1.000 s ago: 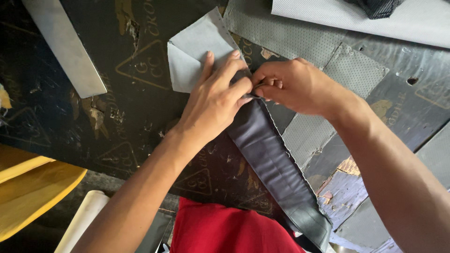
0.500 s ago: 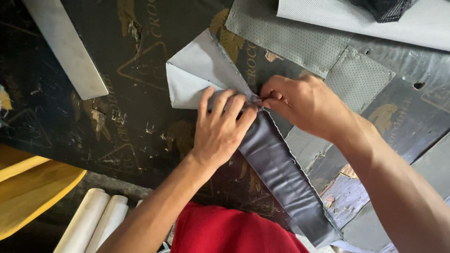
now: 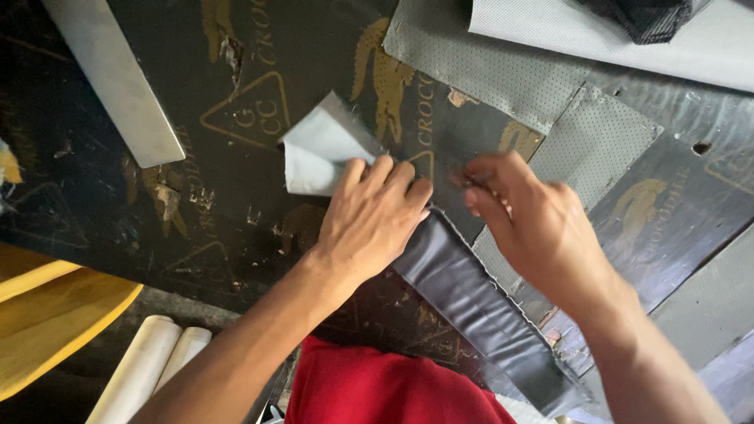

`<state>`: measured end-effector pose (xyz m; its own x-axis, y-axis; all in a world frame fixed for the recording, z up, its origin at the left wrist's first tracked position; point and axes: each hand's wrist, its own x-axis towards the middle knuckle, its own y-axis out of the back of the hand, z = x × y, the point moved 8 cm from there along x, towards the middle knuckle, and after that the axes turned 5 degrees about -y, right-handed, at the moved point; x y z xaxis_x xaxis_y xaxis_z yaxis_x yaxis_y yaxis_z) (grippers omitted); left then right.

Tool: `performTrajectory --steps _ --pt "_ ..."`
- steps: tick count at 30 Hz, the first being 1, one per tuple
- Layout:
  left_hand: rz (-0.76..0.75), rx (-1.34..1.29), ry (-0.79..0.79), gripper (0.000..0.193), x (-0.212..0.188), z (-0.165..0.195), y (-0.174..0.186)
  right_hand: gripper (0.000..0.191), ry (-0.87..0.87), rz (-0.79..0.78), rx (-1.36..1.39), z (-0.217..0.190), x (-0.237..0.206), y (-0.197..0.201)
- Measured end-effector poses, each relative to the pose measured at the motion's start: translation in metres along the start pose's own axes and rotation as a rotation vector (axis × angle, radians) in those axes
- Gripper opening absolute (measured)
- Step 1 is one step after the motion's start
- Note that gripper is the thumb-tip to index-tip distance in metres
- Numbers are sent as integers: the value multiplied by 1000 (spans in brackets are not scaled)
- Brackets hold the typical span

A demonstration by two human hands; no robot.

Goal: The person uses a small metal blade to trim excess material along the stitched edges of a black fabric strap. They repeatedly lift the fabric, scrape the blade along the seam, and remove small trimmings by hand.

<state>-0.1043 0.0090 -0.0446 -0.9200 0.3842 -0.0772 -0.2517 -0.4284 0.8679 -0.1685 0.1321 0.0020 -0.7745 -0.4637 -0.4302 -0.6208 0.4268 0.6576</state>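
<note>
Head cam shot: left hand [image 3: 377, 224] lies flat, fingers together, pressing the dark strip [image 3: 479, 310] where it meets the folded pale grey flap [image 3: 318, 153] on the black printed surface [image 3: 236, 196]. Right hand [image 3: 534, 228] hovers just beside it, fingers curled with tips pinched together (on what, I can't tell, too blurry). Grey perforated sheet [image 3: 487, 71] sits beyond.

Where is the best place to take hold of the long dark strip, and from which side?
Probably the free lower stretch of the dark strip, pinched across its narrow width from the right long edge. The left hand presses its upper end flat, and the pale folded piece lies beyond it.
</note>
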Motion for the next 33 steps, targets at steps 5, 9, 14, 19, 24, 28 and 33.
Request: performTrajectory --steps 5,9,14,19,24,28,33 --pt "-119 -132 9 20 -17 8 -5 16 -81 -16 31 3 -23 -13" --pt "-306 -321 44 17 -45 26 -17 16 -138 -111 150 9 -53 -26" --pt "-460 -525 118 15 -83 48 -23 23 -467 -309 340 37 -109 -60" --pt "-529 -626 219 21 -91 50 -21 18 -591 -367 642 66 -157 -90" --pt "-615 -447 109 12 -75 66 -2 18 -593 -209 993 100 -189 -105" --pt "-427 4 -246 4 -39 92 36 17 -456 -101 941 105 -211 -97" --pt "-65 661 -425 12 46 99 84 10 -167 134 867 92 -195 -62"
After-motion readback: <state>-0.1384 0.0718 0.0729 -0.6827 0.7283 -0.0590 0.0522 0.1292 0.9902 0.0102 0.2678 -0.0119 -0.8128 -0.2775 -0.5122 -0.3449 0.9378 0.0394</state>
